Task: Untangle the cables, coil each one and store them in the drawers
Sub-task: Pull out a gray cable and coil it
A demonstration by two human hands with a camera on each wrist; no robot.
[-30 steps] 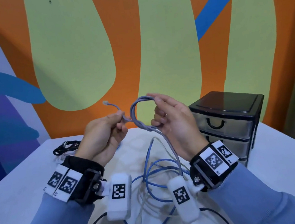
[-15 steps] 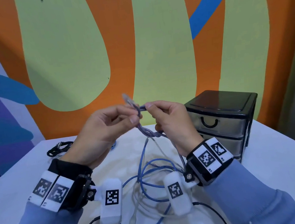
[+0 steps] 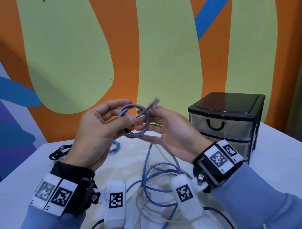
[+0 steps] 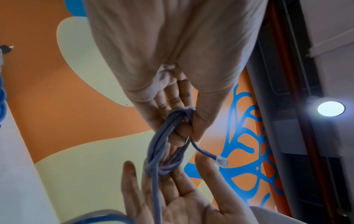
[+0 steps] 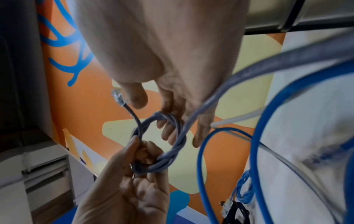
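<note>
A grey-lilac network cable (image 3: 135, 114) is wound into a small coil in the air between my hands, above the white table (image 3: 30, 176). My left hand (image 3: 126, 115) pinches the coil between thumb and fingers; the left wrist view shows the pinch on the coil (image 4: 162, 145). My right hand (image 3: 143, 122) is relaxed, its straight fingers (image 5: 169, 128) reaching into the loop (image 5: 172, 151). The clear plug (image 3: 155, 102) sticks out to the upper right by the right thumb. The cable's tail drops to the table. The black drawer unit (image 3: 225, 105) stands at the right, drawers closed.
A long blue cable (image 3: 153, 171) and a white USB cable (image 3: 139, 228) lie looped together on the table under my wrists. A small coiled blue cable (image 3: 115, 147) and a black cable (image 3: 60, 154) lie far left. A painted wall stands behind the table.
The plug end, held out to the left by my left hand, has come across to the right of the loop. My left hand now pinches the coil and my right fingers have straightened.
</note>
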